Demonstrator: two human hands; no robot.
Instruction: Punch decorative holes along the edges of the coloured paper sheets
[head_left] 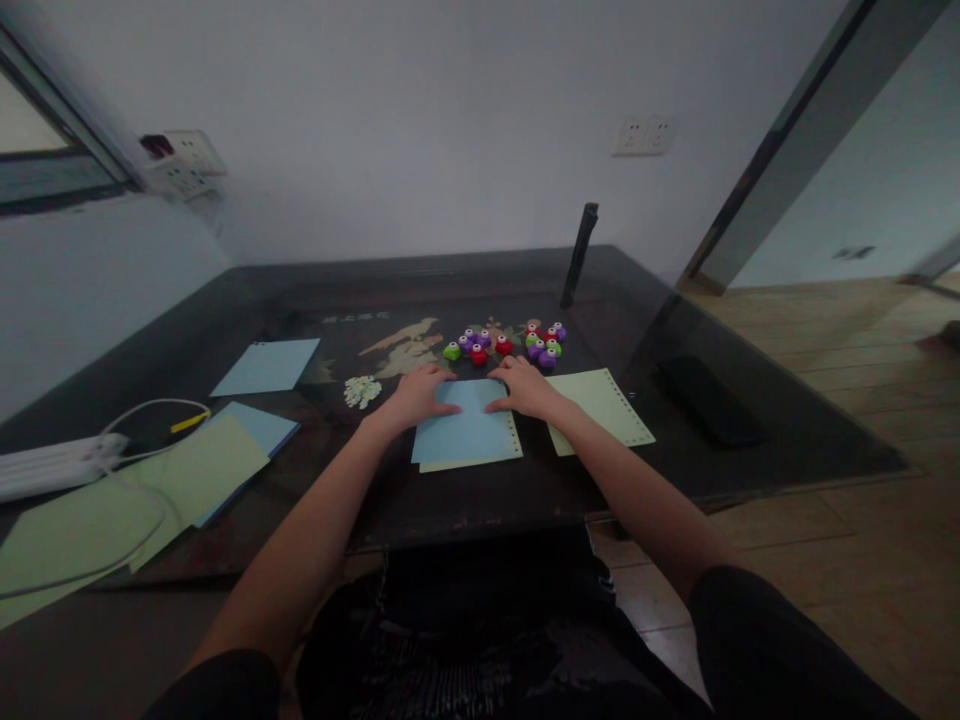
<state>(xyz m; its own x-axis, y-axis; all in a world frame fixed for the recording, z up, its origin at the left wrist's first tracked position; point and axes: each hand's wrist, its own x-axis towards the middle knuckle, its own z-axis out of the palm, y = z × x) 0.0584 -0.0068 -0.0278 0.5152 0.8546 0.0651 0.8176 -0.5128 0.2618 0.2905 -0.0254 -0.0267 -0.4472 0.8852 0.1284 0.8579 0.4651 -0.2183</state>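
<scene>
Blue sheet [466, 430]: lying flat near the front edge of the dark table [750, 330], stacked on a pale green sheet [480, 462] that peeks out along its bottom and right side
Left hand [416, 395]: palm down, fingers spread flat on the top left corner, not gripping anything
Right hand [525, 388]: same deal, pressed flat on the top right corner
Paper punches [504, 345]: little red, purple and green ones clustered just behind both hands
Green sheet on the right [604, 405]: just beside the right wrist, dotted holes along its edge
Left side: more blue and green paper [195, 470], plus a white power strip [52, 465] with its cable

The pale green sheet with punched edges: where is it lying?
Pale green sheet with punched edges lies on the dark glass table, just right of the right hand.
</scene>
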